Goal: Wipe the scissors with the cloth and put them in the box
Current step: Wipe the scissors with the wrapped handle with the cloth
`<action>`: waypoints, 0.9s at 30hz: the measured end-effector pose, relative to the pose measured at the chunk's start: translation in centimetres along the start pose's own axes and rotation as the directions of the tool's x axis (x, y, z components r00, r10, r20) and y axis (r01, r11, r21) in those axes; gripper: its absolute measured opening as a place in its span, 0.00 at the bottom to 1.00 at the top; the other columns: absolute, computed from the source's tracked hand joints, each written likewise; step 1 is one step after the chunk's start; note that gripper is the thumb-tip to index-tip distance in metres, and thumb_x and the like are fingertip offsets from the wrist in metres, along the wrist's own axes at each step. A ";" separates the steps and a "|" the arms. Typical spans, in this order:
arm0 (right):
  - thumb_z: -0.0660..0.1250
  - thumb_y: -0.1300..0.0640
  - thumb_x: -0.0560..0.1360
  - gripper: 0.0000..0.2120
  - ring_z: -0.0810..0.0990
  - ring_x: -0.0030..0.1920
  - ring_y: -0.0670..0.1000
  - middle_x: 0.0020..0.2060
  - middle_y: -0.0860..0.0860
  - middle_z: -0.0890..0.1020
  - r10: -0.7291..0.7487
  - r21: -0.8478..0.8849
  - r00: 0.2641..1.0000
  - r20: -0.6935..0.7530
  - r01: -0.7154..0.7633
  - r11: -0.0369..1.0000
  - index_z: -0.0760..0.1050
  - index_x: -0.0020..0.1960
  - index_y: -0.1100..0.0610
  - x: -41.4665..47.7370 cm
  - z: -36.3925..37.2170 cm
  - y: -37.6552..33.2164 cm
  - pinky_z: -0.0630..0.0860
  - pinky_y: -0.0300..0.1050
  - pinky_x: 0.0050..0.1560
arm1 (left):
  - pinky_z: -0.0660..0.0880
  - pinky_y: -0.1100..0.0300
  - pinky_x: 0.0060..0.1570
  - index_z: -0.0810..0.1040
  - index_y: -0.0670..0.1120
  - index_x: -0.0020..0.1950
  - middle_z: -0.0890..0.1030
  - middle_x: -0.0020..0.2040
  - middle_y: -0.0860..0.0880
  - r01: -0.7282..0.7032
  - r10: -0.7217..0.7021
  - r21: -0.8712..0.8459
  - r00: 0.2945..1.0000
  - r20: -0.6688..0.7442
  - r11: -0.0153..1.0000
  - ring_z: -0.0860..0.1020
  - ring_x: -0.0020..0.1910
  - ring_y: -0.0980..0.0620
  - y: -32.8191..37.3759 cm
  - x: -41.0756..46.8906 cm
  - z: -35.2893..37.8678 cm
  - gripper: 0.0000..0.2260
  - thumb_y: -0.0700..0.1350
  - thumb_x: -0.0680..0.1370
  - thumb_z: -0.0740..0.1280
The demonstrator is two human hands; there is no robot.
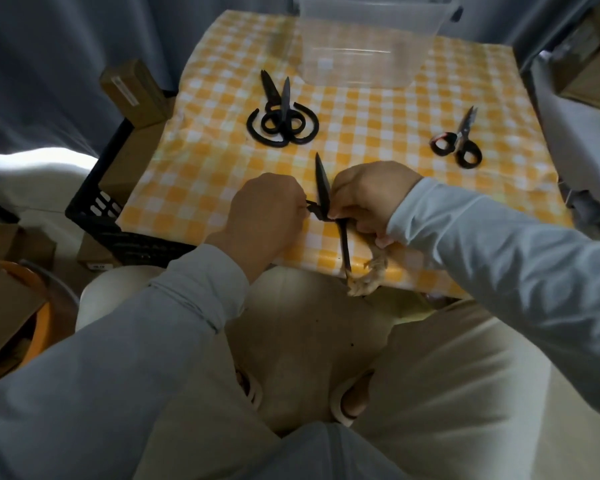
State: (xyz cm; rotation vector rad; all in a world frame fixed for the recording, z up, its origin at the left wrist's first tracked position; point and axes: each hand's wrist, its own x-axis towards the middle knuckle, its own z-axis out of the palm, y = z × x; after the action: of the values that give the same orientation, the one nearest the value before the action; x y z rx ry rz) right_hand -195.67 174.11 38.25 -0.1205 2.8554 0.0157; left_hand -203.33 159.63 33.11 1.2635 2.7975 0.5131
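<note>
Scissors (323, 190) splayed: left hand (267, 211) grip pinching handle; right hand (371, 195) grip holding cloth (364, 285) at blade.

- A makeshift work corner in a room used for storage; whether it is a home or a stockroom cannot be told.
- The table (361, 133) is small and covered with a yellow-and-white checked oilcloth.
- At the table's far end stands a clear plastic box (361, 46).
- Left of the table, a black plastic crate (94, 206) holds brown cardboard boxes (132, 88).
- Right of the table, more cartons (582, 64) are stacked.
- Behind and left of the table hang grey curtains (49, 64).
- Near the table's left front corner sits an orange tub (39, 313).
</note>
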 end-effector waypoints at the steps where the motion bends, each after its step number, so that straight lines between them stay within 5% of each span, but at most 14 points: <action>1: 0.65 0.59 0.75 0.11 0.77 0.54 0.55 0.55 0.50 0.78 0.055 0.051 0.998 -0.016 -0.054 0.997 0.79 0.56 0.51 0.3 -0.2 0.0 0.73 0.45 0.55 | 0.76 0.51 0.43 0.84 0.42 0.48 0.83 0.49 0.44 0.005 -0.005 -0.002 1.000 -0.001 1.000 0.79 0.45 0.43 0.0 0.0 -0.1 0.10 0.44 0.77 0.64; 4: 0.62 0.56 0.77 0.11 0.77 0.54 0.57 0.55 0.54 0.78 0.071 -0.013 0.992 -0.105 -0.072 0.997 0.78 0.57 0.53 1.4 0.1 -0.4 0.74 0.49 0.55 | 0.75 0.52 0.40 0.83 0.42 0.49 0.83 0.45 0.43 0.012 -0.012 0.012 1.000 -0.002 1.000 0.79 0.42 0.43 0.1 -0.1 -0.2 0.10 0.44 0.77 0.63; 8: 0.60 0.57 0.79 0.14 0.71 0.62 0.55 0.64 0.51 0.72 -0.040 -0.060 0.998 -0.045 0.038 0.998 0.75 0.63 0.54 0.7 0.5 -1.0 0.68 0.42 0.57 | 0.71 0.55 0.37 0.83 0.43 0.49 0.81 0.42 0.43 0.023 -0.024 0.037 0.999 0.025 0.999 0.78 0.40 0.43 0.2 -0.2 -0.5 0.10 0.45 0.78 0.63; 11: 0.63 0.58 0.76 0.16 0.73 0.60 0.53 0.63 0.50 0.72 0.016 -0.042 0.999 0.041 -0.014 0.999 0.74 0.63 0.52 -0.3 0.3 0.0 0.67 0.34 0.53 | 0.74 0.53 0.41 0.84 0.43 0.50 0.83 0.48 0.43 0.005 -0.005 0.003 1.000 0.014 1.000 0.79 0.44 0.43 0.3 -0.2 -0.5 0.10 0.45 0.78 0.64; 14: 0.64 0.58 0.76 0.13 0.77 0.51 0.53 0.57 0.51 0.75 0.126 0.055 0.992 -0.011 -0.125 0.991 0.75 0.60 0.53 0.5 -0.2 -0.3 0.75 0.43 0.50 | 0.75 0.52 0.43 0.84 0.43 0.50 0.83 0.48 0.44 0.004 -0.004 0.020 1.000 0.018 1.000 0.79 0.44 0.43 0.4 -0.3 -0.6 0.10 0.45 0.78 0.63; 19: 0.61 0.57 0.78 0.15 0.70 0.64 0.54 0.60 0.53 0.73 0.088 0.113 0.996 0.000 -0.088 0.990 0.73 0.64 0.55 1.0 0.5 -1.0 0.65 0.39 0.58 | 0.76 0.51 0.46 0.83 0.45 0.53 0.83 0.48 0.44 0.022 -0.024 0.040 0.998 0.050 0.999 0.79 0.46 0.43 0.5 -0.2 -1.0 0.11 0.46 0.78 0.63; 21: 0.64 0.59 0.76 0.15 0.72 0.62 0.53 0.62 0.51 0.74 0.067 0.070 0.998 0.019 -0.068 0.995 0.75 0.62 0.53 -0.1 0.4 -0.2 0.66 0.35 0.57 | 0.76 0.51 0.48 0.83 0.45 0.54 0.83 0.50 0.44 0.002 -0.003 0.017 0.998 0.056 1.000 0.79 0.48 0.44 0.5 -0.3 -1.2 0.11 0.47 0.79 0.64; 23: 0.66 0.59 0.74 0.15 0.75 0.59 0.53 0.59 0.51 0.77 0.122 0.018 0.991 0.061 -0.124 0.992 0.77 0.60 0.49 -0.3 0.1 0.4 0.72 0.44 0.59 | 0.75 0.51 0.49 0.83 0.45 0.55 0.83 0.50 0.44 -0.009 0.009 0.001 0.998 0.060 1.000 0.79 0.48 0.44 0.6 -0.5 -1.3 0.11 0.46 0.79 0.63; 27: 0.61 0.55 0.78 0.14 0.73 0.61 0.55 0.62 0.52 0.73 0.094 0.069 0.995 -0.041 -0.091 0.993 0.75 0.62 0.54 0.7 0.0 -0.7 0.68 0.43 0.59 | 0.74 0.50 0.50 0.82 0.47 0.58 0.82 0.50 0.43 -0.014 0.014 0.009 0.998 0.062 1.000 0.78 0.49 0.43 0.8 -0.6 -1.5 0.11 0.44 0.79 0.63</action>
State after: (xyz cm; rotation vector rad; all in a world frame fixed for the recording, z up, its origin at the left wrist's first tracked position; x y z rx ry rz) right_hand -196.26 173.39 38.10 0.0259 2.8992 -0.0652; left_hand -202.57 159.24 34.70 1.2785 2.7457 0.4541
